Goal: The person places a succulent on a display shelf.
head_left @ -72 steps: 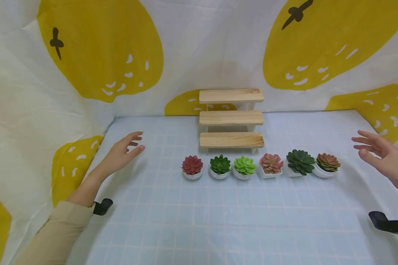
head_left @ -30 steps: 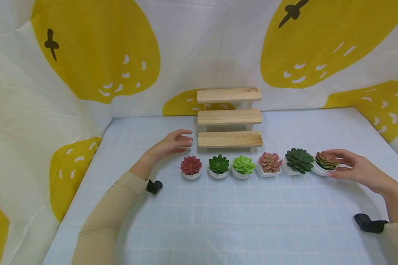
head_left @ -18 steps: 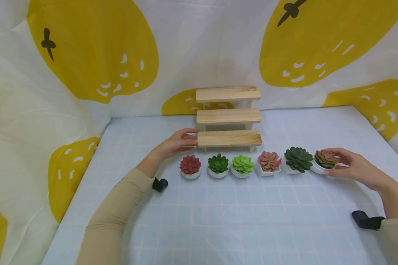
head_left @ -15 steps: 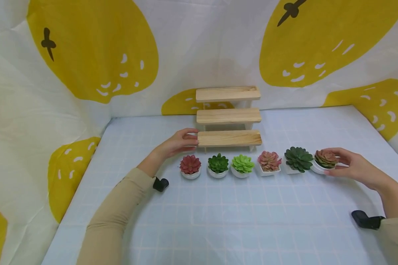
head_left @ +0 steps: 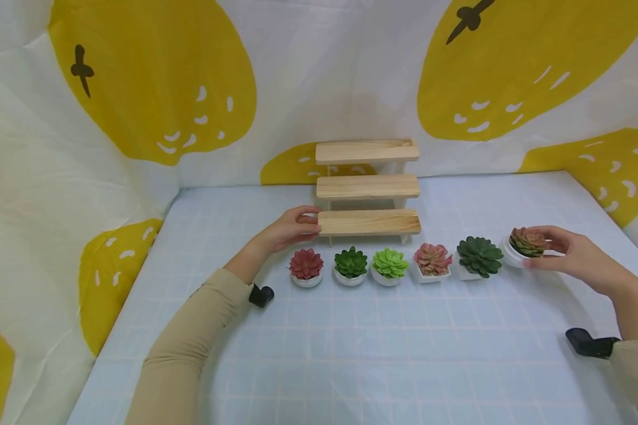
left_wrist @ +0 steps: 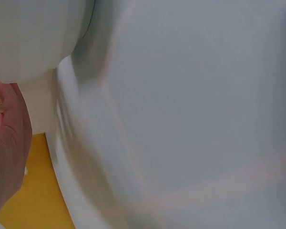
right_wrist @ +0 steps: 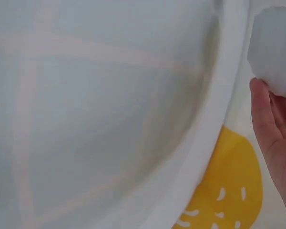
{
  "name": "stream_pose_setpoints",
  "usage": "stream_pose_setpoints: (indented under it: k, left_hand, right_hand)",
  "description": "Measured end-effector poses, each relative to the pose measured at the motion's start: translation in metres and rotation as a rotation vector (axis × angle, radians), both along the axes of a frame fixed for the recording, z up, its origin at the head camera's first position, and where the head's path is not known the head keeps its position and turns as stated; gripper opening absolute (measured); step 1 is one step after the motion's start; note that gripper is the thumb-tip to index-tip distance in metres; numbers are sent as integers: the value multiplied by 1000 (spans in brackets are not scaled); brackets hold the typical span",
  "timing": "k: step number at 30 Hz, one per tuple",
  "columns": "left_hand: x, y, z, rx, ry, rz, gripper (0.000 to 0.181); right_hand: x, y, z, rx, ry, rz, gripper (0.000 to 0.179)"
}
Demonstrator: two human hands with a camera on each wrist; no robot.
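My right hand [head_left: 579,260] holds a small white round pot with a reddish-brown succulent [head_left: 528,242], thumb in front and fingers behind. It is lifted off the table; the right wrist view shows the bare underside of the white pot [right_wrist: 274,50] above the fingertips. My left hand [head_left: 287,230] grips the left end of the lowest board of a three-step wooden display stand [head_left: 369,222]. In the left wrist view a pale rounded shape [left_wrist: 33,38] partly hides the left hand [left_wrist: 7,138].
In front of the stand, several potted succulents stand in a row: dark red [head_left: 306,265], deep green [head_left: 350,264], light green [head_left: 390,265], pink [head_left: 432,260] and a large dark green one [head_left: 479,258]. A white curtain with yellow fruit prints [head_left: 154,77] hangs behind the table.
My left hand came in from the left and took hold of the stand's lowest board. My right hand reached the reddish-brown succulent, gripped its pot and raised it off the table.
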State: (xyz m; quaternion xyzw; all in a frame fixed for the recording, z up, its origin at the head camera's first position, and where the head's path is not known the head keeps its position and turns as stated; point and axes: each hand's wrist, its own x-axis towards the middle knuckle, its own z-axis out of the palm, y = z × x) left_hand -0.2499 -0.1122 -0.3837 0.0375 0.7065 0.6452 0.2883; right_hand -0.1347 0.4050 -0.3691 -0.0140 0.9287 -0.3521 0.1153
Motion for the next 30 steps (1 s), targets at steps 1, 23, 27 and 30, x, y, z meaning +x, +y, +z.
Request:
stream_pose_setpoints:
  k: [1, 23, 27, 30]
  left_hand:
    - [0, 0, 0, -1, -3, 4, 52]
    - [5, 4, 1, -1, 23, 35, 52]
    - [6, 4, 1, 0, 15, 44, 52]
    - [5, 5, 1, 7, 0, 58, 52]
  right_hand:
    - [-2, -1, 4, -10, -5, -5, 71]
    - [-48, -43, 81, 2, 120, 33, 63]
    - [-54, -53, 92, -11, 128, 36, 63]
    - [-59, -60, 100, -32, 143, 40, 62]
